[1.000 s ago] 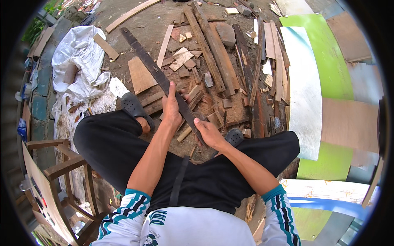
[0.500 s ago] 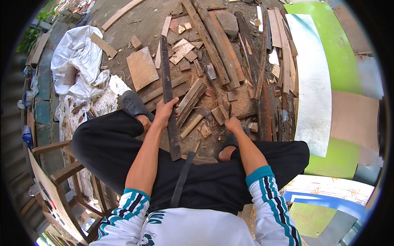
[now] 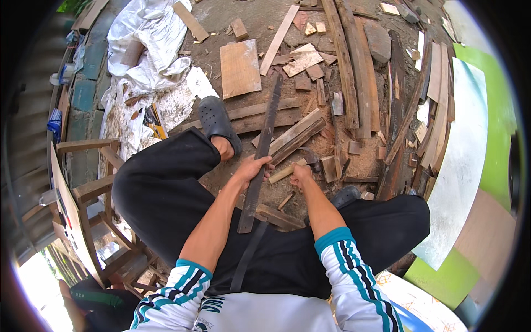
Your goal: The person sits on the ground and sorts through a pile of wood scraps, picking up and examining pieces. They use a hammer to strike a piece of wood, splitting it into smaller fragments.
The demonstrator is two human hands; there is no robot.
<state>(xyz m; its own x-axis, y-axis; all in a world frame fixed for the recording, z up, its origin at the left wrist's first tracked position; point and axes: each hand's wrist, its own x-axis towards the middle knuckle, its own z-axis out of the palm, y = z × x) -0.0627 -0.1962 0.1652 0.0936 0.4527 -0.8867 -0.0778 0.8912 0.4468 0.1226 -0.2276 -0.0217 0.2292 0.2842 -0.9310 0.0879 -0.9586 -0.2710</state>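
Observation:
My left hand is closed round a long, dark, narrow wooden strip, which slants from above my lap toward the wood pieces ahead. A hammer with a pale wooden handle lies just right of the strip. My right hand has its fingers curled at the handle, near the dark hammer head; part of the grip is hidden. Beyond the hammer, a stacked pair of short wood lengths lies on the ground. A small wood block sits right of my right hand.
Long boards and scattered offcuts cover the ground ahead. A square wooden panel and a white sack lie ahead left. A wooden frame stands left. Sheet panels lie right. A dark flat strip rests across my lap.
My right hand has shifted left, from beside the small block to the hammer handle. The strip in my left hand now leans more to the right. The view has swung left.

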